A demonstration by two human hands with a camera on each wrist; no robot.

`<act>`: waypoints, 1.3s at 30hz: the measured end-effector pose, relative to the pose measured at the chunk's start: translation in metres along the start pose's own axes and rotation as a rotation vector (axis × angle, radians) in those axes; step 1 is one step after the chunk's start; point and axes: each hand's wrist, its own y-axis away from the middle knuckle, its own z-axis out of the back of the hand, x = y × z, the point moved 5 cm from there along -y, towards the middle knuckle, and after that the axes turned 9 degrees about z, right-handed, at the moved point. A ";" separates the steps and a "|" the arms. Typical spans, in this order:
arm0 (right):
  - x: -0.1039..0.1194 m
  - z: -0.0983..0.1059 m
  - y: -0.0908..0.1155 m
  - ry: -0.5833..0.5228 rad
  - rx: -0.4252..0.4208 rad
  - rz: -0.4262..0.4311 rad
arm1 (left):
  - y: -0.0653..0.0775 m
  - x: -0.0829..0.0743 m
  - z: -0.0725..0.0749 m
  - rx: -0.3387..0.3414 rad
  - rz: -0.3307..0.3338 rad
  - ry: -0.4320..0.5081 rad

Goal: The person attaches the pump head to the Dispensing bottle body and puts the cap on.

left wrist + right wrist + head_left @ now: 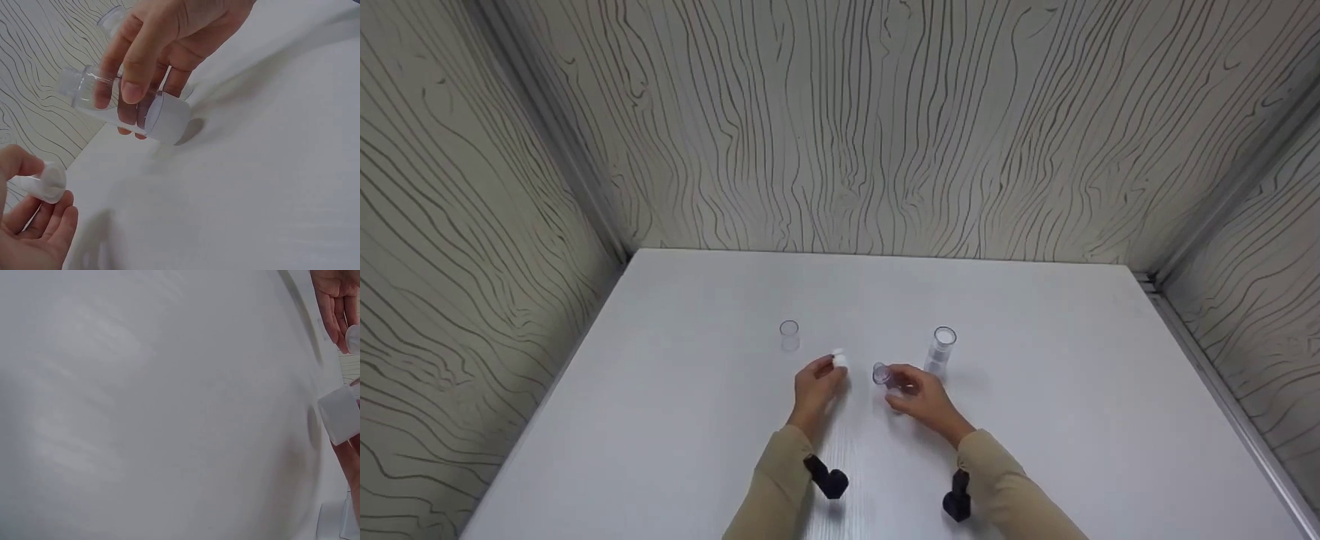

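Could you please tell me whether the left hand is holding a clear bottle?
No, the left hand holds a small white cylinder, while the right hand grips the white-ended clear bottle.

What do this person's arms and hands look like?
The left sleeve and right sleeve are plain tan, ending near the wrists. A small black device juts out from each. The left hand and right hand are bare, without gloves.

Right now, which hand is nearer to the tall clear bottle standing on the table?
Right. The right hand, holding another bottle, is just in front and slightly left of the standing bottle; the left hand, pinching a white piece, is farther left.
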 end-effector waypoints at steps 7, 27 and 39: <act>-0.005 -0.002 -0.004 0.011 -0.013 -0.038 | 0.000 -0.001 0.003 -0.005 0.026 0.032; -0.013 -0.009 -0.005 -0.015 -0.050 -0.097 | 0.002 -0.006 0.006 -0.001 -0.022 0.080; -0.012 -0.016 -0.004 -0.014 -0.009 -0.055 | 0.001 -0.009 0.013 -0.012 -0.053 0.084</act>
